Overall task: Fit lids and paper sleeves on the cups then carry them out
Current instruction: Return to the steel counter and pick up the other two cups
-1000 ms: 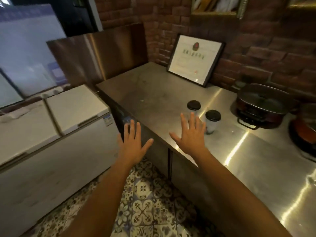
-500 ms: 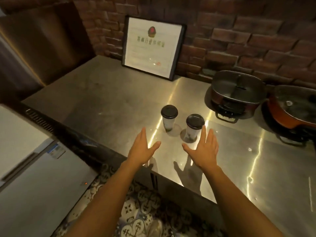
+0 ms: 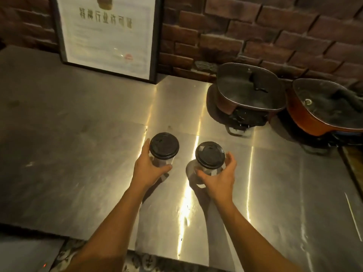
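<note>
So I'm wrapping my left hand around the left cup and my right hand around the right cup, both sitting upright on the steel surface right in front of me, near each other but not touching. The left one is curled round the cup wall under the lid, thumb in front, the other digits going around the far side. The right one is cupping from the outer side, thumb at the near side; I honestly can't tell if it's fully squeezing yet or just closing in.

Both black lids look seated already. The cup bodies are mostly hidden under the lids from up here, so I can't say for sure about the sleeves.

Handling-wise, I'm guessing these are thin-walled takeaway cups: light, a bit squishy, and whether there's drink inside I can't see. Squeezing too hard mid-wall could bow the cup and pop the lid, so I'm taking hold around the upper body just below the lid rim, where it's stiffest, and keeping them level. I'm not grabbing by the lid itself, since that could just pull off.

The surface is shiny and probably slick, so lifting straight up beats sliding. The two lidded pans are sitting well beyond my right hand, out of the way.
</note>
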`<state>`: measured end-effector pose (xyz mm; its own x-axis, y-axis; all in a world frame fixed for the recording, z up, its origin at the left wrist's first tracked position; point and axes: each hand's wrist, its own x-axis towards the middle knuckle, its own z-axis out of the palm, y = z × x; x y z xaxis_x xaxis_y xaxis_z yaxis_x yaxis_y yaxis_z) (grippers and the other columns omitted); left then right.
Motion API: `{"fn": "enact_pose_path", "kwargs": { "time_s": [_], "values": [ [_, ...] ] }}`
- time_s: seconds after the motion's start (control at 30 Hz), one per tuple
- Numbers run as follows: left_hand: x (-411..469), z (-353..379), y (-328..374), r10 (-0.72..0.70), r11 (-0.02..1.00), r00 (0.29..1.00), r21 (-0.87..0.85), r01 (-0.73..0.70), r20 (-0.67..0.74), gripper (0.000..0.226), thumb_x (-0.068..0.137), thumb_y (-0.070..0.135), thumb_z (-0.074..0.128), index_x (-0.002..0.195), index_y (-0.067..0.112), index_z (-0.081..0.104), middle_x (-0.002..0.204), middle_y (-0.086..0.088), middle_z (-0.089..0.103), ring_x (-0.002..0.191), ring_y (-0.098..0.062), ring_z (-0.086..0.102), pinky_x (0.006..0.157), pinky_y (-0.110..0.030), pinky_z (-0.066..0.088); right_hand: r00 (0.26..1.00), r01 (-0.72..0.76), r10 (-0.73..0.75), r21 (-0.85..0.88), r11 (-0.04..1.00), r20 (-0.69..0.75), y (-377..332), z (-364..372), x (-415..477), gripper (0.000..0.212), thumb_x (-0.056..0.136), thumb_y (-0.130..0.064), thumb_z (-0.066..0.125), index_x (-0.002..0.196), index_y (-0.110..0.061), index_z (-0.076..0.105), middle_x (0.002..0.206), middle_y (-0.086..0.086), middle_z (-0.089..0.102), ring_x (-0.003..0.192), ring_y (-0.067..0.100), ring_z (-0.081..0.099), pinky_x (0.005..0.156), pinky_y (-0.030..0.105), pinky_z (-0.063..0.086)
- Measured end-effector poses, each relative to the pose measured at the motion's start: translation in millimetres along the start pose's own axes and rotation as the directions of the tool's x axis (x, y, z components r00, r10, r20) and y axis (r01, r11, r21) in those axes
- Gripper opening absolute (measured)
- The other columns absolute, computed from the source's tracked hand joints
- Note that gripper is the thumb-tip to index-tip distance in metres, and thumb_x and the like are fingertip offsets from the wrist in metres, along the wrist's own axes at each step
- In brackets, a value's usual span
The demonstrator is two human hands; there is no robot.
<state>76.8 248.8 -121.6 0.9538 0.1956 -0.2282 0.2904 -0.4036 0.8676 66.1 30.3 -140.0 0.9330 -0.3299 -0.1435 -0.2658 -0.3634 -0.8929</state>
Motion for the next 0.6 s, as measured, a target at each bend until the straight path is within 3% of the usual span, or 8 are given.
{"fn": "enact_pose_path", "kwargs": {
  "time_s": [0.1, 0.17, 0.3, 0.5, 0.6],
  "values": [
    [12.7, 10.2, -5.0, 0.011, 1.0, 1.0, -0.016, -0.012, -0.026, 0.1, 0.066, 0.024, 0.096, 0.149, 0.027, 0.04, 0.144, 0.003, 0.058, 0.132, -0.023, 0.056, 0.109, -0.04, 0.049, 1.0, 0.014, -0.014, 0.0, 1.0, 0.001, 0.9, 7.9, 9.7, 0.103, 0.067, -0.022, 0.096, 0.147, -0.022, 0.033, 0.139, -0.004, 0.054, 0.125, 0.014, 0.053, 0.096, 0.01, 0.041],
    [15.7, 16.1, -1.8, 0.014, 1.0, 0.999, -0.018, -0.015, -0.043, 0.094, 0.068, 0.026, 0.094, 0.147, 0.025, 0.043, 0.142, 0.001, 0.06, 0.131, -0.024, 0.057, 0.107, -0.039, 0.049, 0.999, 0.004, -0.004, 0.0, 1.0, 0.032, -1.9, 10.0, 12.9, 0.097, 0.069, -0.023, 0.095, 0.146, -0.021, 0.036, 0.127, -0.01, 0.054, 0.116, 0.008, 0.053, 0.086, 0.003, 0.038],
    [12.3, 18.0, 11.2, -0.04, 0.998, 0.997, -0.053, 0.036, -0.068, 0.086, 0.072, 0.039, 0.09, 0.144, 0.025, 0.046, 0.142, 0.0, 0.059, 0.129, -0.027, 0.059, 0.106, -0.047, 0.053, 0.996, -0.009, 0.007, 0.023, 1.0, 0.091, -12.6, 8.7, 13.3, 0.091, 0.072, -0.027, 0.093, 0.145, -0.024, 0.04, 0.124, -0.011, 0.056, 0.115, 0.011, 0.057, 0.088, 0.017, 0.047],
    [-26.2, -2.3, 35.5, -0.067, 0.996, 0.993, -0.062, 0.061, -0.1, 0.073, 0.075, 0.042, 0.087, 0.137, 0.022, 0.052, 0.139, -0.002, 0.062, 0.12, -0.029, 0.065, 0.096, -0.052, 0.059, 0.991, 0.034, -0.037, 0.022, 0.999, 0.131, -52.0, -11.8, -2.1, 0.07, 0.081, -0.043, 0.084, 0.135, -0.026, 0.043, 0.122, -0.009, 0.054, 0.106, 0.012, 0.055, 0.089, 0.025, 0.051],
    [-58.2, -19.2, 52.9, -0.06, 0.996, 0.986, -0.081, 0.048, -0.153, 0.075, 0.074, 0.043, 0.087, 0.137, 0.021, 0.052, 0.137, -0.005, 0.063, 0.114, -0.028, 0.067, 0.087, -0.052, 0.063, 0.981, 0.094, -0.098, 0.034, 0.995, 0.167, -76.5, -25.1, -16.0, 0.071, 0.078, -0.048, 0.084, 0.133, -0.025, 0.045, 0.119, -0.007, 0.055, 0.104, 0.014, 0.057, 0.087, 0.027, 0.054]
  ]
}}
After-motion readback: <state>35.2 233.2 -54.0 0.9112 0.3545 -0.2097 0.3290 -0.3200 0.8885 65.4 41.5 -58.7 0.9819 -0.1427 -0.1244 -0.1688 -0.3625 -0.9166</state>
